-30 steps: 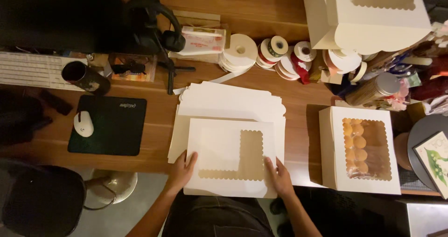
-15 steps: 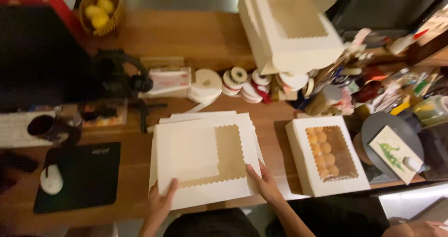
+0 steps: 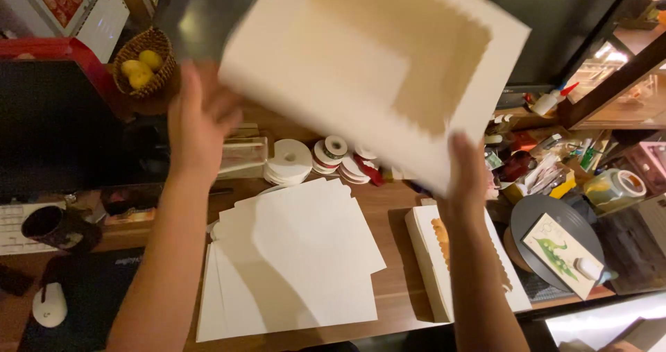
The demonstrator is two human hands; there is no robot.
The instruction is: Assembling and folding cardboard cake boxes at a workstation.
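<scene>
I hold a flat, unfolded white box blank with a scalloped clear window [image 3: 374,67] raised high in front of me, tilted and blurred. My left hand [image 3: 198,119] grips its left edge and my right hand [image 3: 466,175] grips its lower right corner. Below, a stack of several more flat white box blanks [image 3: 291,262] lies on the wooden desk [image 3: 399,282]. To the right stands a closed white window box holding round pastries [image 3: 444,255], partly behind my right forearm.
Ribbon and tape rolls [image 3: 326,159] line the back of the desk. A dark mug [image 3: 52,228], mouse [image 3: 50,305] on a black pad and keyboard sit left. A basket of lemons [image 3: 143,67] is behind. Cluttered stationery, a round grey stand with a card [image 3: 563,249] lie right.
Both hands have lifted the top window blank off the stack, from flat on the desk up high toward the camera. The view has swung upward and nearer.
</scene>
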